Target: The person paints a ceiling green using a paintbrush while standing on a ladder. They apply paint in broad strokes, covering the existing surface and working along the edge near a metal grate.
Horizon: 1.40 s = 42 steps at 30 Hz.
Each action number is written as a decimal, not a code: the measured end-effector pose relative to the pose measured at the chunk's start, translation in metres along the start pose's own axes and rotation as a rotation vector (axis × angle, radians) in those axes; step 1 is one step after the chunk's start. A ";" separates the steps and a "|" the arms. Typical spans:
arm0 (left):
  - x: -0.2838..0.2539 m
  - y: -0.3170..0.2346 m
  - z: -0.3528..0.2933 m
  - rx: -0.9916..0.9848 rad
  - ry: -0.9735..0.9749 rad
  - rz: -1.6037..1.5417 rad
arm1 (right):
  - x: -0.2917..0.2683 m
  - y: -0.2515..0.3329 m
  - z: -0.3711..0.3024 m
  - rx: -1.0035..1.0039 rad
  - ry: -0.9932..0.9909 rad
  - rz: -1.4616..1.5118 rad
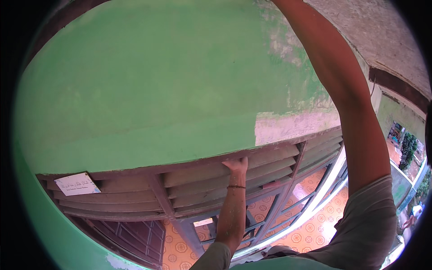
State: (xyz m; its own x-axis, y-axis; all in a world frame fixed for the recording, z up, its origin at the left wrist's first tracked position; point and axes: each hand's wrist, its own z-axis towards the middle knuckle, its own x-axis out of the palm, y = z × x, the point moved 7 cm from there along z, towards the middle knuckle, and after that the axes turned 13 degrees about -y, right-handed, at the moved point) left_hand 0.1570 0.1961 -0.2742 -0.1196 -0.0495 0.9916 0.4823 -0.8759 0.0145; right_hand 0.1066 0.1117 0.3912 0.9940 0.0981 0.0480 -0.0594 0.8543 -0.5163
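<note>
My left hand (236, 165) is raised to the brown wooden frame (198, 161) above the slatted vents, its fingers hooked on the lip of the frame and partly hidden there. A thin dark band circles that wrist. Above the frame stretches a green painted wall (157, 85). My right arm (342, 76) reaches up along the wall's right side and leaves the picture at the top, so the right hand is out of sight. Beside this arm the paint gives way to a pale pinkish patch (292, 127) and scuffed spots higher up.
A white card (77, 184) leans on the vents at left. Below are a dark wooden door (130, 238), glazed window frames and an orange patterned tile floor (306, 227). A rough ceiling (387, 31) and a brown beam (398, 87) border the upper right, with plants outside.
</note>
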 end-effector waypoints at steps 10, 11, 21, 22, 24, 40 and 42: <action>-0.047 0.022 0.047 -0.162 0.087 -0.224 | -0.014 0.017 -0.017 0.129 -0.235 0.149; -0.052 0.019 0.047 -0.148 0.033 -0.237 | -0.013 0.022 -0.022 0.192 -0.224 0.208; 0.008 0.012 -0.015 -0.133 -0.120 -0.158 | -0.026 -0.016 -0.043 0.419 -0.186 0.281; 0.006 0.023 -0.019 -0.155 -0.121 -0.143 | -0.009 -0.032 -0.037 0.411 -0.070 0.214; -0.012 0.034 -0.011 -0.178 -0.115 -0.132 | 0.022 -0.046 -0.029 0.396 0.157 0.121; -0.011 0.014 0.005 -0.078 -0.002 -0.091 | 0.005 -0.034 -0.016 0.451 0.286 0.185; -0.012 0.013 0.011 -0.072 0.001 -0.084 | 0.007 -0.028 -0.016 0.403 0.245 0.169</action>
State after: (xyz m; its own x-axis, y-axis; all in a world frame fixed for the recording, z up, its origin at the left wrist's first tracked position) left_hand 0.1743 0.1905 -0.2843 -0.1582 0.0250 0.9871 0.4068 -0.9092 0.0883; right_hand 0.1168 0.0804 0.3918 0.9570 0.1706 -0.2348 -0.2040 0.9709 -0.1258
